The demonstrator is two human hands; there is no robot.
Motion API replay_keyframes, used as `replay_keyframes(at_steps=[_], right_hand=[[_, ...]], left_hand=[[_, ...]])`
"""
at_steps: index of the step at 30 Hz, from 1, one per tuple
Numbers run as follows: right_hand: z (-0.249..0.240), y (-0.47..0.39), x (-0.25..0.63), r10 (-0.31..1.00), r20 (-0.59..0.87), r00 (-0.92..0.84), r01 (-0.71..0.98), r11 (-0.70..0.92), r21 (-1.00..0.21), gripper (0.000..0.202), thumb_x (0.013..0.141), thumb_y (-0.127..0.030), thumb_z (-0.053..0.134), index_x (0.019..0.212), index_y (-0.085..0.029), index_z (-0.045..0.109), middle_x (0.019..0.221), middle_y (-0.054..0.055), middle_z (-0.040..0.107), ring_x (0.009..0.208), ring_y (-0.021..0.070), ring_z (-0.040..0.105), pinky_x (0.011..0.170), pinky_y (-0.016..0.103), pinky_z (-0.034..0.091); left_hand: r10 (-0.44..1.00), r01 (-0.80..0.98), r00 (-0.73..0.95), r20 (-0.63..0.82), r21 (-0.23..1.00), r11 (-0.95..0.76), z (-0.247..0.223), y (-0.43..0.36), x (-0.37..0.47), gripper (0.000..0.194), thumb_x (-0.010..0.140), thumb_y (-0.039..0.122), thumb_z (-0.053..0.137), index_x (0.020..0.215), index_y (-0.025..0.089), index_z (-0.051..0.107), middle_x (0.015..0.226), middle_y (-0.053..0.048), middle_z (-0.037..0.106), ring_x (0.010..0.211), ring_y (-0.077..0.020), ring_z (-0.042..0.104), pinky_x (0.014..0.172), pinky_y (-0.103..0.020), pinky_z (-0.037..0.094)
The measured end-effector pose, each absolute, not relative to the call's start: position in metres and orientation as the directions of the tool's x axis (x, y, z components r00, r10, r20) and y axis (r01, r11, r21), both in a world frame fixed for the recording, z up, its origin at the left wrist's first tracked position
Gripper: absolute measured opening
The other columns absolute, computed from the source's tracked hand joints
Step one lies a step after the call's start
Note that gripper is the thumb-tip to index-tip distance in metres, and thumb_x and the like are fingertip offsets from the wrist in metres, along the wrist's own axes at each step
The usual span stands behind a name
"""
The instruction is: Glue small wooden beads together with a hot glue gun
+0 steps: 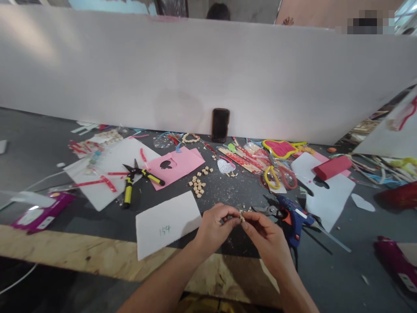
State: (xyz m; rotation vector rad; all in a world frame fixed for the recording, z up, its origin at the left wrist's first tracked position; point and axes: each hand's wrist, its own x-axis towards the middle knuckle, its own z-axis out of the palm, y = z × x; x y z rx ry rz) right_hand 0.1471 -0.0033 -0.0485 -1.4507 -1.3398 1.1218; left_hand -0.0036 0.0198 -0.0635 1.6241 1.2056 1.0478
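Note:
My left hand (217, 224) and my right hand (265, 232) meet above the table's front edge, fingertips pinched together. Between them is a small pale wooden bead (242, 218), mostly covered by the fingers. A loose pile of similar wooden beads (197, 186) lies beyond my left hand. Under my left wrist's side rests a white card (167, 226) with "154" written on it. Close to my right hand are a blue glue gun (295, 221) and the metal jaws of a cutting tool (265, 210).
Yellow-black pliers (128, 191) lie on the left near pink paper (179, 167). A phone (220, 125) leans on the white partition (130, 74). Scissors (272, 177), a red roll (332, 167) and white paper (329, 200) are at right. Purple packs (44, 211) sit at both sides.

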Motion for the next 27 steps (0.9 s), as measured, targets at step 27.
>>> replay_keyframes(at_steps=[27], right_hand=[[-0.0501, -0.0080, 0.1476, 0.995, -0.070, 0.070, 0.253, -0.086, -0.964, 0.021, 0.072, -0.035, 0.065, 0.085, -0.018, 0.068, 0.079, 0.005, 0.070, 0.072, 0.0170, 0.064, 0.066, 0.027, 0.051]], left_hand=[[0.966, 0.299, 0.199, 0.166, 0.928, -0.221, -0.0612, 0.0197, -0.0038, 0.009, 0.075, 0.013, 0.062, 0.073, 0.018, 0.069, 0.069, -0.001, 0.064, 0.068, -0.0123, 0.057, 0.065, -0.020, 0.041]])
